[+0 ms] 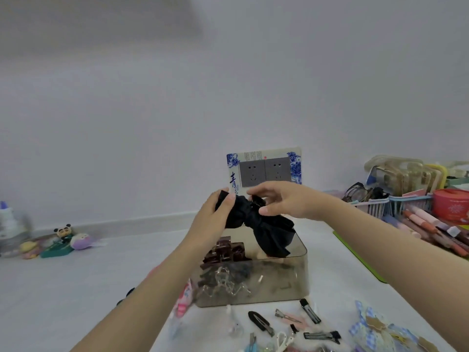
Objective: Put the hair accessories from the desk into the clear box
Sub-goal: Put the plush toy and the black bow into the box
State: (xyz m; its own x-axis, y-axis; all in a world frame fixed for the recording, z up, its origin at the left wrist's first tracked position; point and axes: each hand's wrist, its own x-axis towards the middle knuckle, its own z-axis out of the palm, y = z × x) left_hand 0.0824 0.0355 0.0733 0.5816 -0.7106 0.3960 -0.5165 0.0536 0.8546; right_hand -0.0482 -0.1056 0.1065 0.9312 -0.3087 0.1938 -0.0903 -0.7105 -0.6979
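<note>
While raised above the box (pixel 279 283), held by both hands: black bow (pixel 264 229). Left hand (pixel 215 219) with grip curled round one end, right hand (pixel 284 201) pinching the middle. Loose clips (pixel 311 311) on the worktop (pixel 76 288), just beside the box.

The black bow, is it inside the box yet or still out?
Out. Both hands, left hand and right hand, hold the black bow above the clear box.

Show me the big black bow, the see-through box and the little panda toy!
black bow (pixel 269 231), head view, on its hanging loop.
clear box (pixel 279 283), head view, on its front wall.
panda toy (pixel 63 231), head view, on its head.
</note>
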